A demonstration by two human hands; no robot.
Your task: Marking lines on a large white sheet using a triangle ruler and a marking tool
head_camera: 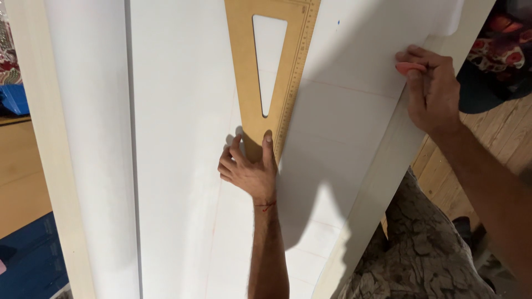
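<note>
On white paper (183,111), left hand (249,169) pinning wooden triangle (246,66), right hand (435,91) gripping chalk (409,67)

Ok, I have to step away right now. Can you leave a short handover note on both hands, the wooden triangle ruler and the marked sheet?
Left hand: fingers pressing down the narrow tip of the wooden triangle ruler, which lies flat on the white sheet.
Right hand: at the sheet's right edge, pinching a reddish chalk piece, off the ruler.
Done: faint red lines already cross the sheet, one running toward the right hand.
Left: no fresh line is visible along the ruler's graduated edge.
A paper roll lies along the table's left side.
</note>
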